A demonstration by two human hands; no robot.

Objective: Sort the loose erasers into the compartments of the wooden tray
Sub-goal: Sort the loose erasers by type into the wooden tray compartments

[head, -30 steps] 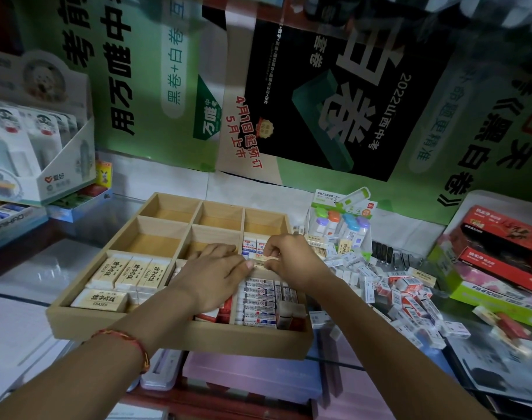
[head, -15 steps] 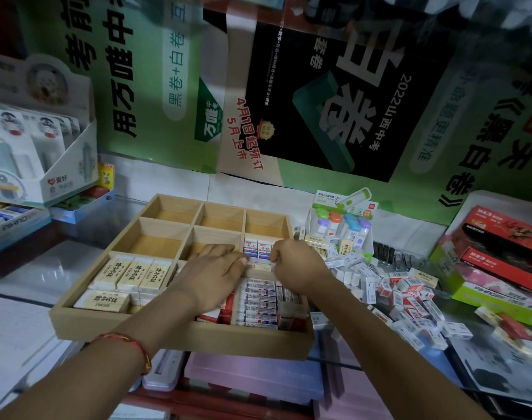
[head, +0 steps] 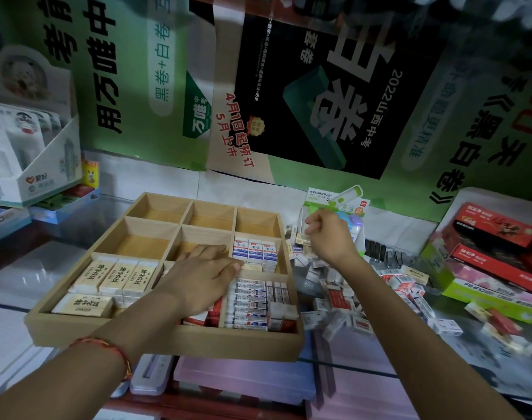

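With my left hand (head: 204,274) flat on the tray (head: 167,341), my right hand (head: 328,234) curls over the loose erasers (head: 337,298), grip unclear; next I should pinch one.

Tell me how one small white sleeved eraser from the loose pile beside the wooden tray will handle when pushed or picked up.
The small white sleeved eraser is a flat-sided block, so it should slide, not roll. It looks small enough to be light and easy to pinch. The loose pile lies jumbled, so pushing one probably shifts its neighbours.
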